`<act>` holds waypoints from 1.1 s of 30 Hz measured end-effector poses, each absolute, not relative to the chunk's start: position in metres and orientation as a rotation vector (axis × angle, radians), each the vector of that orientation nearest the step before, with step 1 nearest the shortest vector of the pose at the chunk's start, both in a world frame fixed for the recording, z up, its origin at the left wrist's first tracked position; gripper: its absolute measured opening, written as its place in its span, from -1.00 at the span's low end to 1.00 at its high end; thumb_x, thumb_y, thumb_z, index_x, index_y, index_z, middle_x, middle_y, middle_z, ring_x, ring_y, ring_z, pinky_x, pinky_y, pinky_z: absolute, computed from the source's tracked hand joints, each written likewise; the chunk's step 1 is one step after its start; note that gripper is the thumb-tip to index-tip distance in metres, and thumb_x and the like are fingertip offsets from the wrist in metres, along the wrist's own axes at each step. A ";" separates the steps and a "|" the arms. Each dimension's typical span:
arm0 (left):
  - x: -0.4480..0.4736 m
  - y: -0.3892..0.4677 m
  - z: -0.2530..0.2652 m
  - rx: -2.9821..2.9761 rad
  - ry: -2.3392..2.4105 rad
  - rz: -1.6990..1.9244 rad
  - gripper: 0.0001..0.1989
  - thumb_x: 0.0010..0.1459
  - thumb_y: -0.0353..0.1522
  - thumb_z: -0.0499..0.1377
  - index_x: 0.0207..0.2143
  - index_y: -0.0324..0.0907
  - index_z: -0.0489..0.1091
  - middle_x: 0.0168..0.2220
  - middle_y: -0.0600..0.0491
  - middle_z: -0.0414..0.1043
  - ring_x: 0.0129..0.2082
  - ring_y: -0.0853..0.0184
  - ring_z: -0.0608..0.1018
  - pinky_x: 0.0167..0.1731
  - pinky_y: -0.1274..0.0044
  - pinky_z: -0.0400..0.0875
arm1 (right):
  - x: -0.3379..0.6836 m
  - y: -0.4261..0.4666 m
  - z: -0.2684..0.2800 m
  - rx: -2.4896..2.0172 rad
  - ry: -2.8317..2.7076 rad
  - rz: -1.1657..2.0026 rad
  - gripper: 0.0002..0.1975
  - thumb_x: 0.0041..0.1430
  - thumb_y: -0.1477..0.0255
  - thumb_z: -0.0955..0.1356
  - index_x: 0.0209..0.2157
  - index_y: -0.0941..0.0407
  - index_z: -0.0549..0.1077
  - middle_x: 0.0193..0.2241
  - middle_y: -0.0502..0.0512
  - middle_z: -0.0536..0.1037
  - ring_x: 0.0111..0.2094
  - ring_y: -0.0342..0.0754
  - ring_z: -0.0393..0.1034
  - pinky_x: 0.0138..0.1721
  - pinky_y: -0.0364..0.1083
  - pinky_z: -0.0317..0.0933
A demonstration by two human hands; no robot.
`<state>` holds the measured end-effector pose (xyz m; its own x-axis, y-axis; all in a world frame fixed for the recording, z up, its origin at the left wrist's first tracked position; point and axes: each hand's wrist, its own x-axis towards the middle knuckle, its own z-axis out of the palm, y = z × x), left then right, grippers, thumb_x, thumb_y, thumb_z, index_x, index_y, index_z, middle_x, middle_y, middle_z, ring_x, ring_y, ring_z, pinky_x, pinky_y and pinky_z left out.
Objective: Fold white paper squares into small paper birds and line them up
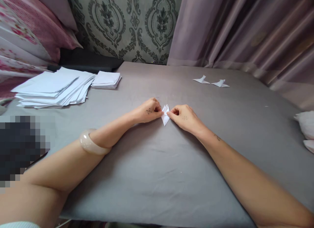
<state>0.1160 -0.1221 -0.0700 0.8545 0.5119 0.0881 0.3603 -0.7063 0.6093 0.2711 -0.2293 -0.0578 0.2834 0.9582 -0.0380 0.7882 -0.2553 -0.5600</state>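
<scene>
- While the left hand [150,111] and the right hand [185,117] meet over the grey sheet [162,182], a small white folded paper piece [165,121] sits right between their fingertips, one point facing the person, split tips facing away.
- Left thumb and fingers are nearly closed, pinching the paper's left edge, and the right ones are doing pretty much the same on the right edge. Some fingertips are hidden, so can't tell exactly how they sit behind it.
- Looks like a mid-fold step to me: narrow kite-like shape, creased layers, nothing spread out like wings yet.
- Next move, I'd guess, calls for one pinch to steady an edge while the other works a single flap. Go light, since the layers could slip and crease crooked.
- Beyond the fingers to the right: one paper bird [202,80] and just beside it a second paper bird [220,83].
- Beyond the fingers to the left: a small paper stack [106,79] next to a bigger paper stack [51,85].
</scene>
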 end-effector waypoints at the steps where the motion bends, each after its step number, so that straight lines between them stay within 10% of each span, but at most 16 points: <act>1: 0.116 -0.122 -0.070 2.435 0.627 0.333 -0.84 0.08 -0.37 0.12 -0.52 -0.24 0.37 -0.36 0.00 0.40 -0.29 0.34 0.41 -0.22 0.51 0.33 | 0.271 -0.229 -0.058 -2.125 -1.569 0.523 -0.77 0.09 0.26 0.31 -0.50 0.10 0.47 -0.51 0.02 0.50 -0.47 -0.12 0.31 -0.44 -0.13 0.06; 18: 0.115 -0.134 -0.082 2.617 0.471 0.562 -0.87 0.21 -0.47 -0.03 -0.30 -0.22 0.30 -0.30 0.02 0.32 -0.32 0.39 0.38 -0.27 0.54 0.31 | 0.272 -0.238 -0.068 -1.983 -1.730 0.305 -0.88 0.19 0.41 0.29 -0.28 0.07 0.46 -0.22 0.04 0.49 -0.31 -0.12 0.36 -0.31 -0.13 0.13; 33: 0.106 -0.151 -0.051 3.184 0.305 0.004 -0.76 0.19 -0.56 -0.04 -0.30 -0.32 0.42 -0.23 -0.14 0.40 -0.21 0.24 0.43 -0.30 0.50 0.38 | 0.249 -0.259 -0.051 -2.192 -2.303 -0.201 -0.69 0.27 0.60 0.13 -0.17 0.13 0.45 -0.20 0.17 0.46 -0.28 -0.05 0.35 -0.46 -0.08 0.01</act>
